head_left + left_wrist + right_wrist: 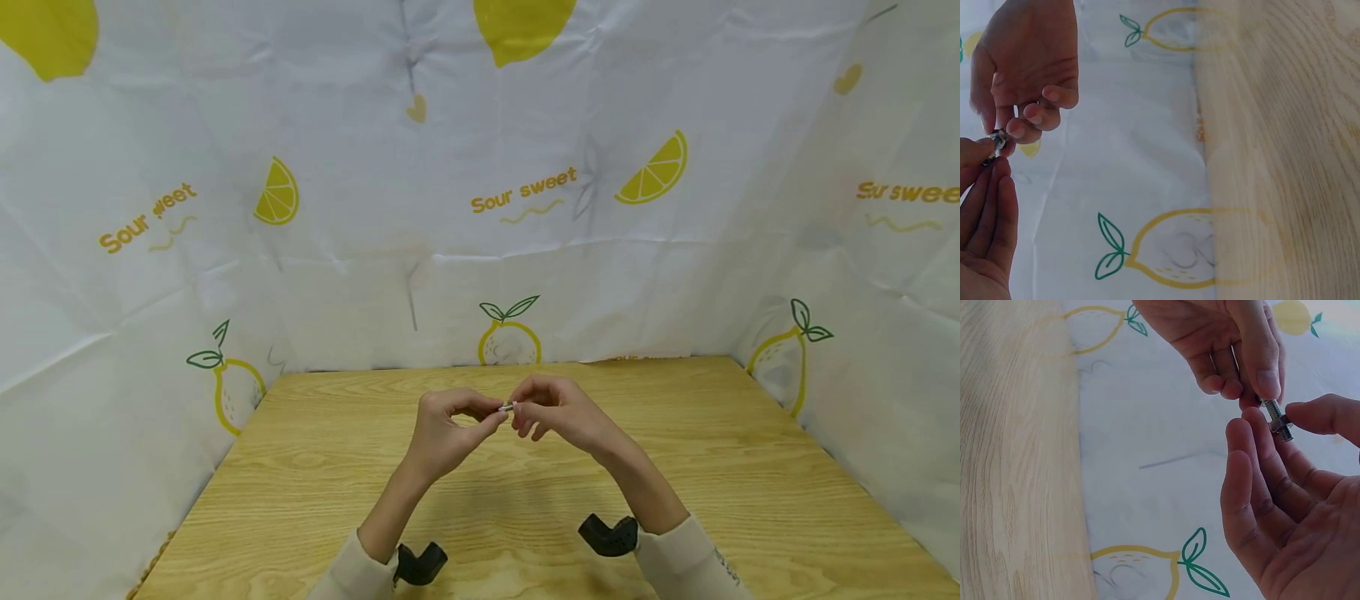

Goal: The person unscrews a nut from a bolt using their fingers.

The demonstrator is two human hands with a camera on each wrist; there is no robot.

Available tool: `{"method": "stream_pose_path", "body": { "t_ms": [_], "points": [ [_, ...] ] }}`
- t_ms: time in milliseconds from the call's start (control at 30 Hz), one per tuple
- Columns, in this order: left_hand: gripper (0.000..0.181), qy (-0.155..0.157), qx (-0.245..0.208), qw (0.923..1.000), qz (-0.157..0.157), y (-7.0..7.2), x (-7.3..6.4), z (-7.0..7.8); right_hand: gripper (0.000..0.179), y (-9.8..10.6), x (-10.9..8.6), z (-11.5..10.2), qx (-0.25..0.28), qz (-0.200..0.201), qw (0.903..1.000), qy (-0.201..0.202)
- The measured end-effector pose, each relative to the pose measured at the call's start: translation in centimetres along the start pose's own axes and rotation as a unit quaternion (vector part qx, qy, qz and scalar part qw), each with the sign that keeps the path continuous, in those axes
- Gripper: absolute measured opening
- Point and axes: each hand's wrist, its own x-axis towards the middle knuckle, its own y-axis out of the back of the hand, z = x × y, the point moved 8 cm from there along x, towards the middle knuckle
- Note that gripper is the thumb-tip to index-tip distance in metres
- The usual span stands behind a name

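Note:
A small metal bolt [1273, 410] with a silver thread spans the gap between the two hands, held above the table. My left hand [442, 435] pinches one end of it between thumb and fingertips, which hide that end. On the thread sits a nut [1279, 423], and a short piece of thread sticks out beyond it. My right hand [567, 419] pinches the nut between its thumb and index fingertip. In the left wrist view, the fingers of both hands partly cover the metal.
Below the hands lies a wood-grain table [480, 517]. White cloth walls [360, 183] with lemon prints rise behind it and along both sides. A black curved wrist mount [422, 564] shows at the left sleeve, and another black mount [609, 535] at the right.

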Motion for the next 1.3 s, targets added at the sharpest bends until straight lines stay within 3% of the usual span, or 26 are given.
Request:
{"method": "stream_pose_path", "body": {
  "t_ms": [167, 333, 500, 700, 1033, 1300],
  "points": [
    [0.005, 0.008, -0.002, 1.0000, -0.001, 0.0, 0.0, -0.1, 0.020, 0.0, 0.0, -0.2, 0.003, -0.003, 0.9999, 0.013],
    [0.005, -0.007, -0.003, 1.0000, 0.000, 0.0, 0.0, 0.1, 0.022, 0.1, -0.1, -0.3, -0.003, -0.008, 0.9998, 0.017],
    [0.005, -0.022, 0.001, 0.9998, 0.002, -0.2, -0.1, 0.1, 0.028, 0.2, 0.0, 0.2, -0.012, -0.001, 0.9999, -0.006],
    [0.004, -0.017, 0.002, 0.9999, 0.001, -0.2, -0.1, 0.1, 0.040, 0.2, 0.2, 0.8, -0.016, 0.004, 0.9995, -0.028],
    [0.004, -0.022, 0.001, 0.9998, 0.000, -0.4, 0.0, 0.0, 0.034, 0.3, 0.0, 0.8, 0.005, -0.004, 0.9999, -0.016],
    [0.004, -0.004, -0.003, 1.0000, -0.002, -0.3, -0.1, -0.1, 0.027, 0.2, 0.0, 0.3, -0.003, -0.003, 1.0000, -0.009]
  ]
}}
